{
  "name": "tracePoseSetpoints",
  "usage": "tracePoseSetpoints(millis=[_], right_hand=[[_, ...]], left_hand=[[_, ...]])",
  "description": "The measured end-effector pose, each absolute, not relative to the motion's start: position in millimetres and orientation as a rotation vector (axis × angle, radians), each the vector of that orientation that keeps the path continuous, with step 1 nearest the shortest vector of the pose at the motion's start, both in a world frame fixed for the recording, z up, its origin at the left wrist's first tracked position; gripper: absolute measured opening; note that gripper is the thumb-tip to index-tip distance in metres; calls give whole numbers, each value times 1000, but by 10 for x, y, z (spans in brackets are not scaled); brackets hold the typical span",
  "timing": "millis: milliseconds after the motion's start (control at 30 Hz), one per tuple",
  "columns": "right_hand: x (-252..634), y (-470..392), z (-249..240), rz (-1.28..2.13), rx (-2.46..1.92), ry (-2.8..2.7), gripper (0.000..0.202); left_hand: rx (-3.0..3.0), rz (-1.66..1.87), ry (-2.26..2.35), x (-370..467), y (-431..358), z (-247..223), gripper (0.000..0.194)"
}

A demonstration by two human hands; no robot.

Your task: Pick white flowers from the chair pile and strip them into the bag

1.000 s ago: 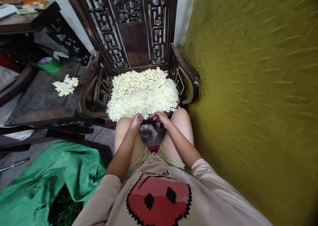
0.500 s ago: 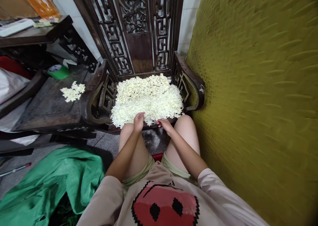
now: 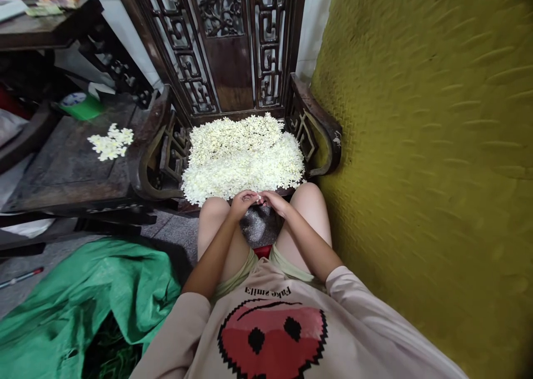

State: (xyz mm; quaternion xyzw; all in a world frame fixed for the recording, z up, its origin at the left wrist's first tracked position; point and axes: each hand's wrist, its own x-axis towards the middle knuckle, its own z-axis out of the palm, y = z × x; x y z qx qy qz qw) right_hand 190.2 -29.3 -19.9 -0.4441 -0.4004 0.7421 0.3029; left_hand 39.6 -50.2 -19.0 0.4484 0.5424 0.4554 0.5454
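A thick layer of small white flowers (image 3: 245, 159) covers the seat of a carved dark wooden chair in front of me. My left hand (image 3: 242, 204) and my right hand (image 3: 275, 202) meet above my knees, just off the near edge of the layer. Between their pinched fingertips shows a tiny white piece, apparently a white flower (image 3: 259, 199). Both hands have closed fingers around it, and its exact shape is mostly hidden by them.
To the left, a wooden seat (image 3: 66, 168) bears a small pile of flowers (image 3: 111, 142) and a green tape roll (image 3: 82, 105). A green sack (image 3: 137, 273) with leafy stuff lies lower left. A yellow padded wall (image 3: 425, 145) rises close on the right.
My hands were apart and now touch at the fingertips, the left having left the flowers' edge and moved right. The view has shifted slightly.
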Motion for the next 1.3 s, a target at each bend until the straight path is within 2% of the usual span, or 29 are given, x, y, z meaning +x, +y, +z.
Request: tracePoseSetpoints(millis=[233, 433, 967, 1300], right_hand=[[1902, -316, -128, 1987, -1157, -938, 29], [1917, -317, -100, 1899, -1208, -949, 33], [1871, -324, -153, 1726, -1199, -1106, 29], [1893, -309, -306, 1642, -1187, -1131, 30]], left_hand=[[943, 1217, 1311, 421, -540, -237, 34], [941, 1271, 1365, 408, -531, -287, 29], [1079, 1288, 1416, 401, -554, -320, 24], [981, 1227, 1358, 423, -554, -297, 35]])
